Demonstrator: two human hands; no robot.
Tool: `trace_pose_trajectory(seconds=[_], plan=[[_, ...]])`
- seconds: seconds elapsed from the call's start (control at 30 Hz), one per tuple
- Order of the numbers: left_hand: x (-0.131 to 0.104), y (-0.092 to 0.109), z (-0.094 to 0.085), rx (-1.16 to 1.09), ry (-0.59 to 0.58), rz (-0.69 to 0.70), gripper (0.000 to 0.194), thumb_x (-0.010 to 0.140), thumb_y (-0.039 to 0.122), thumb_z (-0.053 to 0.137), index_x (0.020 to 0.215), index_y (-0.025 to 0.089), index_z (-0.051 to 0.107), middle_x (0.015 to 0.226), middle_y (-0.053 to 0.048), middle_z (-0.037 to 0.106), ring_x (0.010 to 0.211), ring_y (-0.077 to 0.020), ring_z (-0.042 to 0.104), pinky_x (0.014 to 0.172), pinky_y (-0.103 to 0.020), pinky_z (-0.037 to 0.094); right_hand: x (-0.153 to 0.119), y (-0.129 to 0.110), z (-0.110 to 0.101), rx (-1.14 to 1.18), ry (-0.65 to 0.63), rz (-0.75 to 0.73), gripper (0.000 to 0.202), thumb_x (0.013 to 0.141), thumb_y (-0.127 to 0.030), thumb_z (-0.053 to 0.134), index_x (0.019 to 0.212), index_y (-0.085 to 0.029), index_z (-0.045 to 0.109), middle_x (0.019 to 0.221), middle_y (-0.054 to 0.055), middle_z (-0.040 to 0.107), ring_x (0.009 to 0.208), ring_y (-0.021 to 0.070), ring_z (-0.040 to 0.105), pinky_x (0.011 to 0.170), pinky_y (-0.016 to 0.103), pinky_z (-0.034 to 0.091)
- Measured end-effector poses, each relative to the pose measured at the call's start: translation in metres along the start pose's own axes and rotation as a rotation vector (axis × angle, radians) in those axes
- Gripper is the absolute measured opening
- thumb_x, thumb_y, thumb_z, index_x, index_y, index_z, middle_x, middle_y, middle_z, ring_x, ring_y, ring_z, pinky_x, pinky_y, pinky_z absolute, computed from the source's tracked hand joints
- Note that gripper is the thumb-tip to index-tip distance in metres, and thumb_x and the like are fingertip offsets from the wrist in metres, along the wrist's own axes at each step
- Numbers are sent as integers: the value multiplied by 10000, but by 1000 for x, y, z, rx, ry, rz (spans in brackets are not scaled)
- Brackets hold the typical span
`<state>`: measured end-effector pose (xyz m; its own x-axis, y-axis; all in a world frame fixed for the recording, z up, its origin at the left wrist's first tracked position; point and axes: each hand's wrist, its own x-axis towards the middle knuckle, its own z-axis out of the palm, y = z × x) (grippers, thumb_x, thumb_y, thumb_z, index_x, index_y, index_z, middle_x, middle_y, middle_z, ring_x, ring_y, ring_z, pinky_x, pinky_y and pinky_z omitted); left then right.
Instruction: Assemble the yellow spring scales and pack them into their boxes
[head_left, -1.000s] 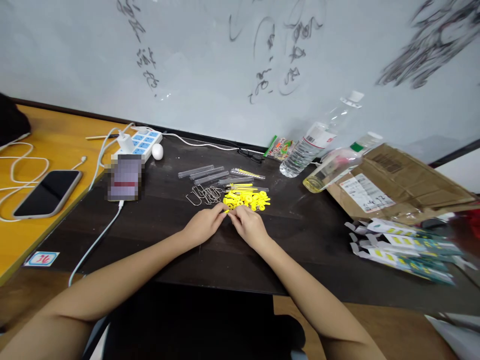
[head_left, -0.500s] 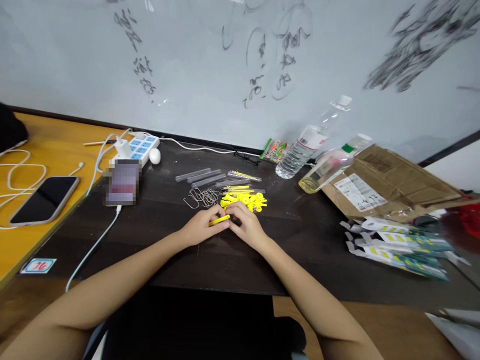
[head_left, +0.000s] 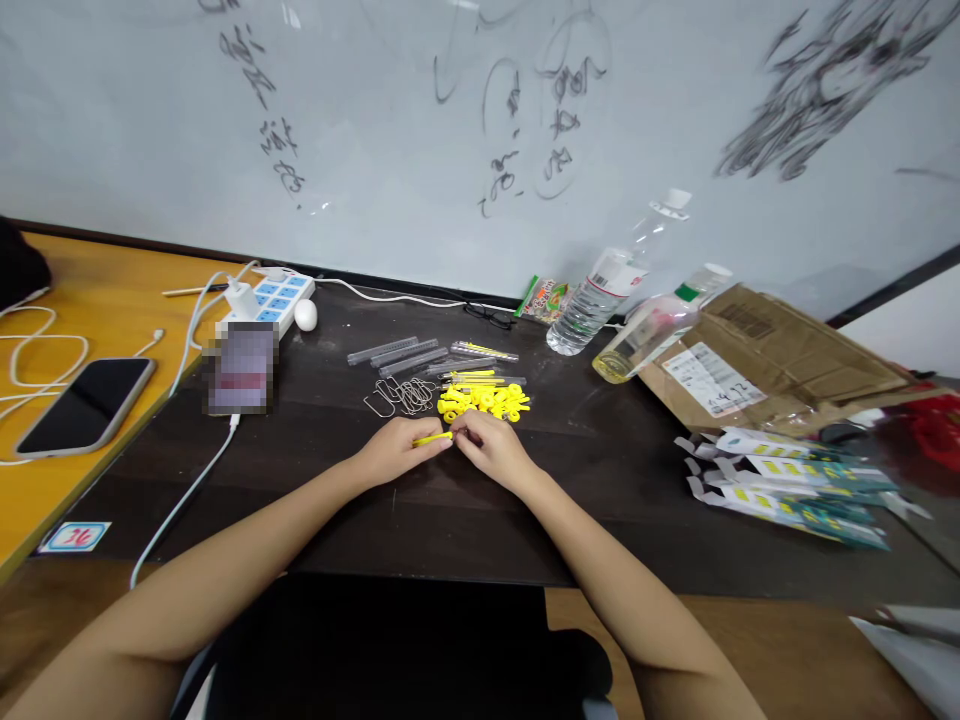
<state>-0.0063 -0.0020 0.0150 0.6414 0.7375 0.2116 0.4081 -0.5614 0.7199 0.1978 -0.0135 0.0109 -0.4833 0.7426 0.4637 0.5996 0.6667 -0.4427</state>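
A slim yellow stick (head_left: 431,438) is pinched between the thumb and fingers of my left hand (head_left: 395,451). At its right end, the fingertips of my right hand (head_left: 495,452) are pressed together; what they hold is too small to make out. Just beyond my hands lies a pile of small yellow parts (head_left: 487,400). Bent metal wire hooks (head_left: 401,396) rest left of the pile. Clear plastic strips (head_left: 409,358) lie further back, some with yellow pieces beside them.
Two bottles (head_left: 589,305) (head_left: 645,335), a cardboard package (head_left: 780,350) and flattened boxes (head_left: 787,485) are at the right. On the left are a power strip (head_left: 281,298), a blurred-out device (head_left: 242,368) and a phone (head_left: 86,405). Glasses (head_left: 489,315) lie at the back.
The view has shifted slightly. My hands have eased a little apart at the fingertips, and the yellow stick lies flatter between them.
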Motion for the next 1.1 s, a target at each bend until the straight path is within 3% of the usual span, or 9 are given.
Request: trace_pose_trajectory(seconds=[0.27,0.47,0.57,0.7,0.8,0.9,1.0,1.1], plan=[[-1,-12,-6,642,-49,-46,389,932,496,361,807,206,589,660,-28,623,595,-171,575,529,-236,255,1,11,-9,-70,-43,149,86,858,-190,510,817,-199,584,677,-3,560,625,142,519,606,253,384],[-2,-6,-4,655,-46,1,310,928,432,417,829,200,597,754,-39,667,656,-166,610,554,-229,325,2,2,-8,-4,-45,6,269,861,-86,379,1002,-194,580,1002,77,604,972,201,541,862,337,413],[-3,-5,-3,658,-51,35,245,922,384,447,847,200,590,798,-27,668,692,-152,615,568,-220,345,2,-6,-2,-32,-127,-1,141,911,-212,443,917,-203,583,912,60,613,910,207,530,829,345,409],[-3,-7,-3,652,-40,76,252,925,389,441,843,204,591,798,-16,655,746,-158,624,600,-230,391,2,-12,4,-41,-185,8,198,930,-314,469,793,-202,558,804,43,607,828,192,519,783,332,400],[-3,-5,-5,564,116,84,281,894,461,482,975,218,595,918,-32,667,860,-182,627,726,-275,450,2,-9,6,68,-132,86,253,938,-325,446,742,-198,544,751,29,585,769,174,518,746,314,401],[-3,-2,-8,424,419,43,488,825,490,577,1225,223,494,1196,-86,595,1130,-244,539,965,-391,403,3,-1,8,303,-14,276,310,925,-404,445,720,-193,543,691,9,556,671,147,514,666,286,410],[0,-4,-11,172,704,-49,600,833,424,583,1346,209,360,1352,-130,466,1261,-252,434,1049,-436,337,5,6,9,596,90,437,358,871,-512,495,730,-190,566,663,4,553,611,131,509,585,262,408],[5,-13,-9,-184,756,-133,545,842,383,581,1317,205,381,1278,-126,525,1175,-219,515,996,-405,395,7,7,9,849,165,528,371,817,-552,554,735,-191,576,699,17,571,606,125,508,539,247,406]])
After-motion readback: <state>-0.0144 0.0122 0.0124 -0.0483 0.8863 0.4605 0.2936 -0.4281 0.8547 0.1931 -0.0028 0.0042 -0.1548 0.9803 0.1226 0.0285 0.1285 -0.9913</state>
